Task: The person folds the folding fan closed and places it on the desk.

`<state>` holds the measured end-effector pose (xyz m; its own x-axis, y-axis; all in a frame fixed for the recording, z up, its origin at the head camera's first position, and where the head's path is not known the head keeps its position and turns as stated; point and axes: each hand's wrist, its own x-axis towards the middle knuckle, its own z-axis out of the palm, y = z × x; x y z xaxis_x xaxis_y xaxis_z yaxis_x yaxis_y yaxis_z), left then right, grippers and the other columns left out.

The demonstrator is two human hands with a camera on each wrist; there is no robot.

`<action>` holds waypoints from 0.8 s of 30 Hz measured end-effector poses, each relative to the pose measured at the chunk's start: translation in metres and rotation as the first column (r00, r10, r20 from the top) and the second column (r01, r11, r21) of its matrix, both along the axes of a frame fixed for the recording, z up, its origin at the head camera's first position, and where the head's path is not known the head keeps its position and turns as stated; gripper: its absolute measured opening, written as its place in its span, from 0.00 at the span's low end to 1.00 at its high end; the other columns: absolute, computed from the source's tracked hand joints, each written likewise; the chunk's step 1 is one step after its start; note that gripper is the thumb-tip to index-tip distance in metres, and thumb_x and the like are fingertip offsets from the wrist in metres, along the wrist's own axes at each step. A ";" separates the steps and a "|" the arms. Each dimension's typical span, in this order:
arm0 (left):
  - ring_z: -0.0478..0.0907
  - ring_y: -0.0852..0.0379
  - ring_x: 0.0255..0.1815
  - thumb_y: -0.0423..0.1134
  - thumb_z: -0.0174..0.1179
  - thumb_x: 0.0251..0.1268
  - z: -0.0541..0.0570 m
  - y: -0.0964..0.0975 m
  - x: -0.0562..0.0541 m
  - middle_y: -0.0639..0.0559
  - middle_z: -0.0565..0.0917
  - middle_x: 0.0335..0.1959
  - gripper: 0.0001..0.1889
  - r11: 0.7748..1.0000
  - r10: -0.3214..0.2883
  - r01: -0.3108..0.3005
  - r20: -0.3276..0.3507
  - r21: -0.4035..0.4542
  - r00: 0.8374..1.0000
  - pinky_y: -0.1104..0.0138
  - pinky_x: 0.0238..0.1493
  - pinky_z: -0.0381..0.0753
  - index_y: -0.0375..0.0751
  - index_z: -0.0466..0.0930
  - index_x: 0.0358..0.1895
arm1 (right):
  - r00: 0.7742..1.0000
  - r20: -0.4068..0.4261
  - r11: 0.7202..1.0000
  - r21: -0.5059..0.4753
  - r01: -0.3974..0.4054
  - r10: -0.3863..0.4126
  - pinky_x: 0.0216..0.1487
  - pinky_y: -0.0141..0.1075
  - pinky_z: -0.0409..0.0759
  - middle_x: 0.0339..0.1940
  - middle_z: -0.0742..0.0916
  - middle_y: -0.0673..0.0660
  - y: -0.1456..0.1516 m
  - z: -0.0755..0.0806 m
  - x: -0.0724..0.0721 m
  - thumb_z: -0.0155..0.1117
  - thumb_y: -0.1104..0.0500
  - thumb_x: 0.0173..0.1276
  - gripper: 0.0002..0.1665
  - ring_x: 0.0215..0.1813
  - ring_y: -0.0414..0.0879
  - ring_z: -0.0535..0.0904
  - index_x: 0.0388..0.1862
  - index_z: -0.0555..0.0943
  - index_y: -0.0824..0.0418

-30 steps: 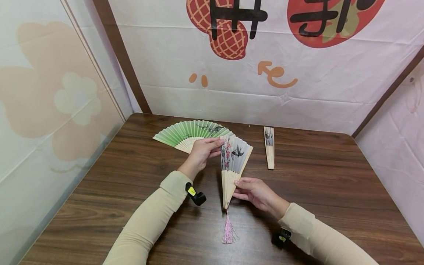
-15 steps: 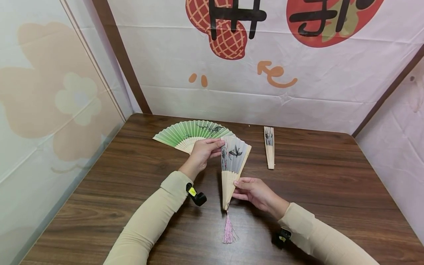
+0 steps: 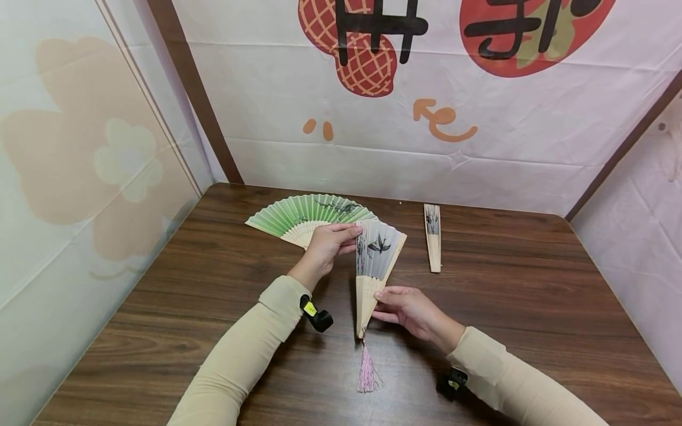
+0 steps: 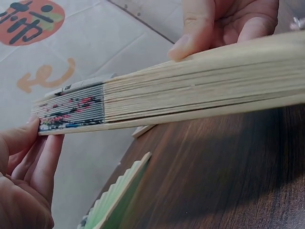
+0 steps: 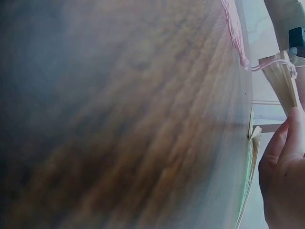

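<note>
A grey folding fan point(image 3: 379, 251) with a dark bird and pink blossoms is spread only partway, held above the table between both hands. My left hand point(image 3: 326, 244) pinches its upper left edge between thumb and fingers. Lower down, my right hand point(image 3: 407, 307) pinches the wooden ribs near the right guard stick. From the pivot hangs a pink tassel point(image 3: 367, 371). In the left wrist view the stacked ribs point(image 4: 200, 88) show edge-on, with the right thumb on their upper side. The right wrist view shows the pivot end point(image 5: 281, 78) beyond my right fingers.
A green folding fan point(image 3: 298, 216) lies spread at the back left of the wooden table point(image 3: 511, 284), partly behind my left hand. Towards the back right lies a narrow folded fan point(image 3: 434, 239). Printed cloth point(image 3: 373, 154) walls stand behind and at both sides.
The held fan's spread shifts slightly: the pink blossom folds show less than a second ago. Both hands stay in nearly the same place, and the other fans have not moved.
</note>
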<state>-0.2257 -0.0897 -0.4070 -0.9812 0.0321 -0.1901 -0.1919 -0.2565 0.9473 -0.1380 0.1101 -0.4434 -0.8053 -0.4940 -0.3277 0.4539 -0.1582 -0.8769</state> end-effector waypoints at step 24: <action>0.86 0.62 0.29 0.30 0.66 0.65 -0.003 0.002 0.001 0.48 0.90 0.35 0.17 0.999 -0.021 0.021 -0.001 -0.039 1.000 0.63 0.48 0.90 0.26 0.81 0.54 | 1.000 -0.001 0.999 0.036 0.030 -0.030 0.49 0.33 0.90 0.33 0.88 0.48 -0.001 0.000 0.000 0.54 0.70 0.74 0.15 0.38 0.39 0.85 0.34 0.85 0.56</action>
